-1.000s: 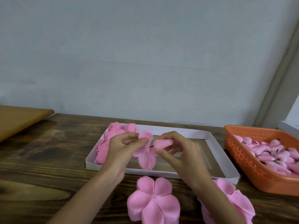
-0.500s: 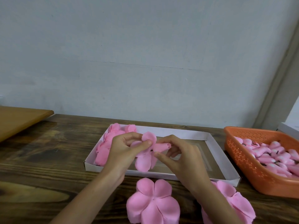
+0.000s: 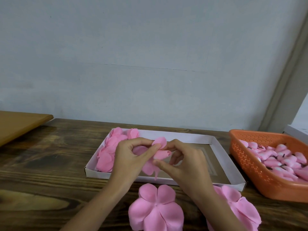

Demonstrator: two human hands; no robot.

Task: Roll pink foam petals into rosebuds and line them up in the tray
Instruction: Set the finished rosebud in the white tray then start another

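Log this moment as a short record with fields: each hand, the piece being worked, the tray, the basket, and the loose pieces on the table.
Left hand: pinches the foam flower by its petals
Right hand: pinches its rolled centre
Foam flower: partly rolled, held over the tray
Tray: white; pink foam pieces at its left end
Basket: orange, right of the tray, holds small pink pieces
Table: flat flower cutouts in front of the tray

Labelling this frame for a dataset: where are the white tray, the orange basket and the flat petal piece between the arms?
white tray (image 3: 96,172): head view, front wall near its left corner.
orange basket (image 3: 246,157): head view, perforated wall facing the tray.
flat petal piece (image 3: 155,207): head view, centre where petals meet.
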